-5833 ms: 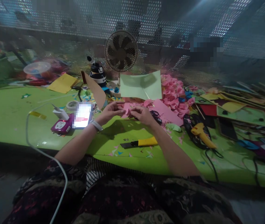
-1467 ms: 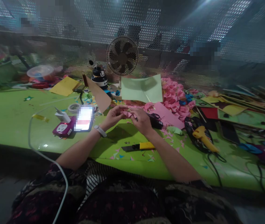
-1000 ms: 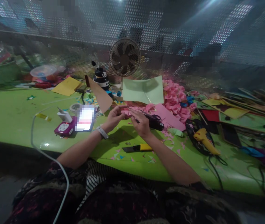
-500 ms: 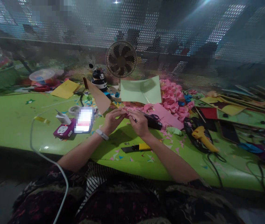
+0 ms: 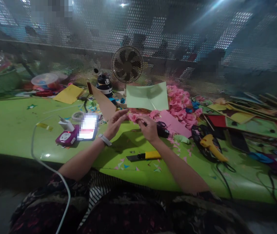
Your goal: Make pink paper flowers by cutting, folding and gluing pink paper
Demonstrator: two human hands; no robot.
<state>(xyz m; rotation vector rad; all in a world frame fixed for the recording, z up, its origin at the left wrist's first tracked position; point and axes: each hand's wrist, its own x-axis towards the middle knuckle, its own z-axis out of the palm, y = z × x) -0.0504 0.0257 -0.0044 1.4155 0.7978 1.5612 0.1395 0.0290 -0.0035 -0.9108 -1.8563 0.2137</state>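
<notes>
My right hand [image 5: 150, 129] pinches a small curled piece of pink paper [image 5: 133, 117] between thumb and fingers, just above the table. To its left, my left hand [image 5: 115, 124] has its fingers stretched out and apart from the paper; a white band circles that wrist. Behind the hands stand a folded pale green sheet [image 5: 148, 97] and a heap of pink paper flowers [image 5: 179, 100]. A flat pink sheet [image 5: 176, 125] lies right of my right hand. Nearer to me, a yellow and black utility knife [image 5: 144, 156] rests with its blade pointing left.
A yellow glue gun [image 5: 211, 146] lies on a dark holder at the right. Left of my hands are a lit phone [image 5: 87, 126] and a purple power socket [image 5: 66, 136] with a white cable [image 5: 48, 165]. A fan [image 5: 127, 64] stands at the back. Paper scraps litter the green table.
My left hand has let go of the pink paper and moved a little left, its fingers straightening. The right hand keeps the paper and has shifted slightly right.
</notes>
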